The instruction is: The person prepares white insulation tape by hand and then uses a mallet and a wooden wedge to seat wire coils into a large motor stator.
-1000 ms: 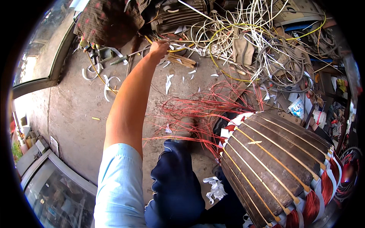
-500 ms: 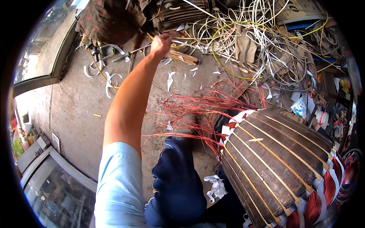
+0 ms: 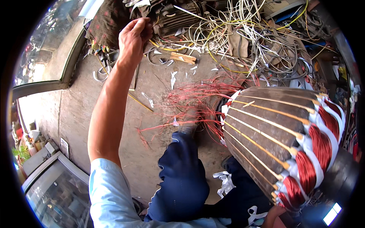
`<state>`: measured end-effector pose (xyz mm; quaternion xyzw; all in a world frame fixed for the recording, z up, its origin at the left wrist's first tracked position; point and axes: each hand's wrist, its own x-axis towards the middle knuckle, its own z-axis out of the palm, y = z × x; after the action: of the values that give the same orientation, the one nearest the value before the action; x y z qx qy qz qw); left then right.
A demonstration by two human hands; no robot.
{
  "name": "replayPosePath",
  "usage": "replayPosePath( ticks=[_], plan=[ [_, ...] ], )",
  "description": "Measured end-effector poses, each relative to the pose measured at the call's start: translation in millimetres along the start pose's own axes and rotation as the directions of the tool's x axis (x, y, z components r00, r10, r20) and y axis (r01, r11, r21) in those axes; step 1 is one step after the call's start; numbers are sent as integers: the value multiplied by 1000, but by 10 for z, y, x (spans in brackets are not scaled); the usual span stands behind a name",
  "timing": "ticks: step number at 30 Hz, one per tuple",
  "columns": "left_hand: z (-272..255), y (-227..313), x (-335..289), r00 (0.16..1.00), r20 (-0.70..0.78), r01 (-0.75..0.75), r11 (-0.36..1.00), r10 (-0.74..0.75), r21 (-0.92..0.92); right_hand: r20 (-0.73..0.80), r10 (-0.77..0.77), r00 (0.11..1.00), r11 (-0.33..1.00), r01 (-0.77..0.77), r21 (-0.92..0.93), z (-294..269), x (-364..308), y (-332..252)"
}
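My left arm reaches far forward, and my left hand [image 3: 133, 41] is curled with thumb and fingers together beside a dark bundled cloth [image 3: 106, 24]. What it grips, if anything, is hidden. On my right lies a motor stator [image 3: 262, 114], a dark ribbed core with wooden strips in its slots. Red copper wire coils [image 3: 321, 146] wrapped with white tape bulge from its near right end. Loose red wire leads [image 3: 197, 91] fan out from its far end. Part of my right hand [image 3: 274, 212] touches the stator's lower edge, its fingers mostly hidden.
A tangle of white and yellow cables [image 3: 247, 41] fills the back right. A finned motor housing [image 3: 176, 21] and wooden strips [image 3: 183, 57] lie at the back. White scraps dot the concrete floor [image 3: 76, 125]. A glass-topped case [image 3: 57, 190] stands at lower left.
My left hand has moved left and farther forward to the dark cloth. Part of my right hand has come into view under the stator. The whole view has shifted.
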<state>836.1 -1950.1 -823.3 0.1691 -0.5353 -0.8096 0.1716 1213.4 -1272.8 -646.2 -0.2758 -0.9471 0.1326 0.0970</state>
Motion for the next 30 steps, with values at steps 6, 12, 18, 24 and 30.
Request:
replayPosePath(
  ticks=[6, 12, 18, 24, 30],
  plan=[
    [158, 780, -1232, 964, 259, 76, 871, 60, -485, -78, -11, 997, 953, 34, 302, 31, -246, -116],
    [196, 1466, -2650, 888, 397, 65, 789, 234, -611, -164, -126, 978, 896, 183, 405, 76, -337, 44],
    [409, 1981, -3758, 766, 572, -79, 927, 292, -368, -148, -196, 969, 802, 245, 544, -61, -685, -407],
    [853, 1877, -4856, 660, 749, 76, 997, -62, 15, -247, -687, 683, 265, 553, 790, -368, -1539, -1650],
    [1211, 1569, -5259, 666, 742, -326, 925, 79, 193, 20, -644, 765, 274, 206, 939, -393, -1961, -1529]
  ],
)
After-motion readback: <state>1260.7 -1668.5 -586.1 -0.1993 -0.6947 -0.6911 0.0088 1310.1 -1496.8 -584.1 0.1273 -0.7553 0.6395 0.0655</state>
